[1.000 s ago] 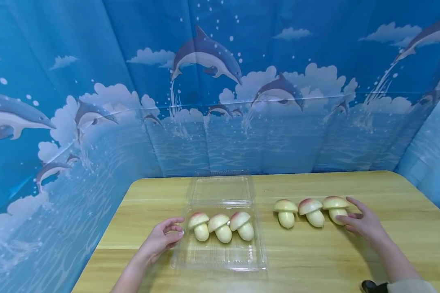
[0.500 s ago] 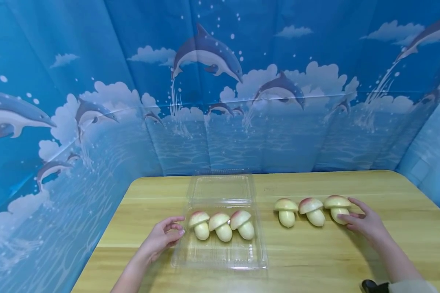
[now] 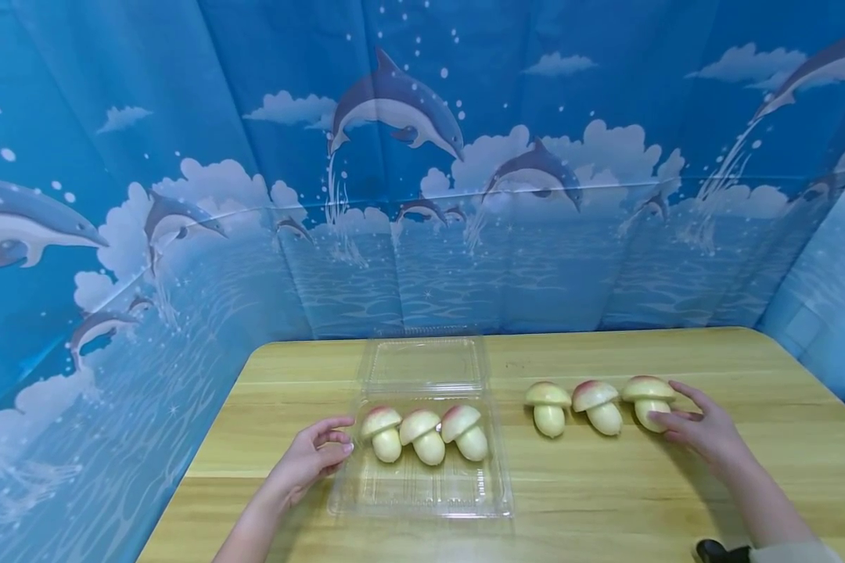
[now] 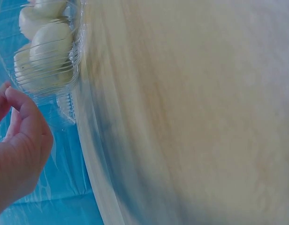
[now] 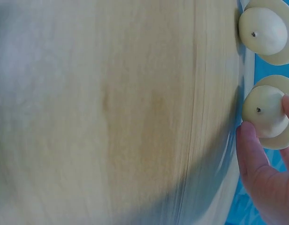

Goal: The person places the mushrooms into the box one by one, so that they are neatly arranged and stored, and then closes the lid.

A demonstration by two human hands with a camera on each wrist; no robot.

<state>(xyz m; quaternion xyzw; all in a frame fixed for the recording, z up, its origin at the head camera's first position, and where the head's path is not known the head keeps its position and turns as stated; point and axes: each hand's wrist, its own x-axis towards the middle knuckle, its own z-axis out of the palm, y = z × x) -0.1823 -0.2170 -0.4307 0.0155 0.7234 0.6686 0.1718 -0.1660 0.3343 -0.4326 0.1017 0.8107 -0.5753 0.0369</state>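
Nudged slightly rightward, smooth round-capped mushroom (image 3: pixel 646 389), pinched by right hand (image 3: pixel 704 430) on wood-grain table (image 3: pixel 591 500), left hand (image 3: pixel 313 457), fingers loosely bent, holding unclear, beside ribbed clear-plastic box (image 3: pixel 422 494), which held three pink-blushed mushrooms (image 3: pixel 425 439).

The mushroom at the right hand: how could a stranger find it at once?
On the wooden table, right of the clear container in the head view, lies a row of three mushrooms. Take the rightmost mushroom; unlike its neighbours, it is held by the right hand.
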